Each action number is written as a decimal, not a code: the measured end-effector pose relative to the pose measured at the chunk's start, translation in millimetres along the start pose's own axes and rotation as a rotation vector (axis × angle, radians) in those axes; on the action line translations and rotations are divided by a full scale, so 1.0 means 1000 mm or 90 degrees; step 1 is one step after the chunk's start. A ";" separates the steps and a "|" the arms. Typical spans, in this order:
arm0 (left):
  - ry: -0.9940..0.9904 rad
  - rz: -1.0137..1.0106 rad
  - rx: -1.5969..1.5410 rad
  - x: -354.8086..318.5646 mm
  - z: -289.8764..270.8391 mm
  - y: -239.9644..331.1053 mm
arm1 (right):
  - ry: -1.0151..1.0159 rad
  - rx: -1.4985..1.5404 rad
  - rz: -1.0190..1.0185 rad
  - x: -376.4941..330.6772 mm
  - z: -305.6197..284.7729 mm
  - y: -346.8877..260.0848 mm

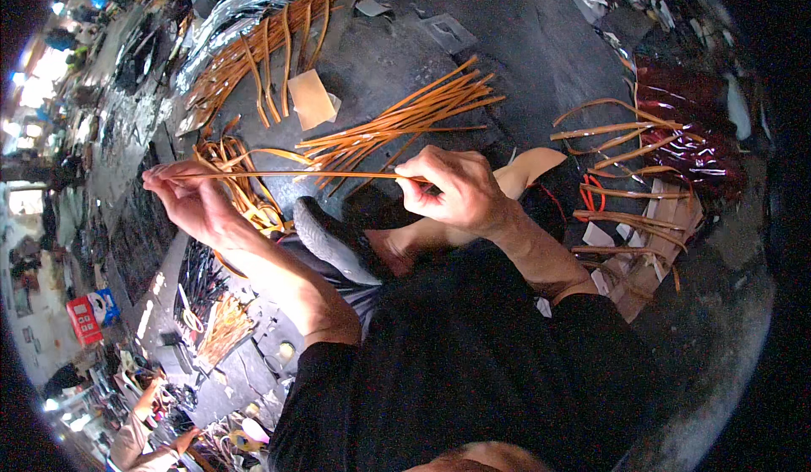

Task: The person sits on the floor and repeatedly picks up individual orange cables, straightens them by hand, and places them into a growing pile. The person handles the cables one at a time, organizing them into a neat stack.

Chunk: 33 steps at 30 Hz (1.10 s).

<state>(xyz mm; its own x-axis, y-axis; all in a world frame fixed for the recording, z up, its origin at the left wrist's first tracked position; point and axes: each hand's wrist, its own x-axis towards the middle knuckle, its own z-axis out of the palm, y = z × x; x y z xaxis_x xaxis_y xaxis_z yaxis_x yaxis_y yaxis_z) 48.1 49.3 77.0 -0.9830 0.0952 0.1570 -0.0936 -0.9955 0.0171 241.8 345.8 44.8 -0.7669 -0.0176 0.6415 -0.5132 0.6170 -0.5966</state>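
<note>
A thin brown leather-like strip (312,174) is stretched nearly level in front of me. My left hand (193,206) pinches its left end between thumb and fingers. The other end runs into my right hand (456,191), whose fingers are curled closed around it. Just beyond the strip, a loose bundle of similar brown strips (405,123) lies on the dark floor. Close to my left hand, a tangle of looped strips (241,189) is partly hidden behind my wrist.
A tan card (311,100) lies beside a long row of brown strips (226,70). On the right, several strips (634,227) spread near a shiny dark red sheet (688,130). My dark-shod foot (332,240) is below the strip. Another person's arms (152,425) show at lower left.
</note>
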 end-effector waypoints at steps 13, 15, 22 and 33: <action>0.071 -0.038 -0.137 0.051 -0.038 0.068 | 0.005 -0.071 0.035 -0.021 -0.017 0.013; 0.053 0.004 -0.084 0.058 -0.048 0.090 | 0.006 -0.118 0.066 -0.031 -0.024 0.020; 0.036 -0.112 -0.069 0.064 -0.059 0.101 | -0.019 -0.060 0.093 -0.031 -0.033 0.017; 0.309 0.369 0.863 -0.014 -0.084 0.150 | -0.070 -0.014 0.004 -0.026 -0.006 0.017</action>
<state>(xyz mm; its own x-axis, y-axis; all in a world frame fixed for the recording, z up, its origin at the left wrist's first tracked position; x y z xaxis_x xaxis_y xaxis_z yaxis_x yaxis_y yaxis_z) 34.7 -101.8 -5.3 -0.8127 -0.5658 0.1392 0.2494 -0.1219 0.9607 255.8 361.6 20.8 -0.8087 -0.0989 0.5798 -0.5000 0.6348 -0.5891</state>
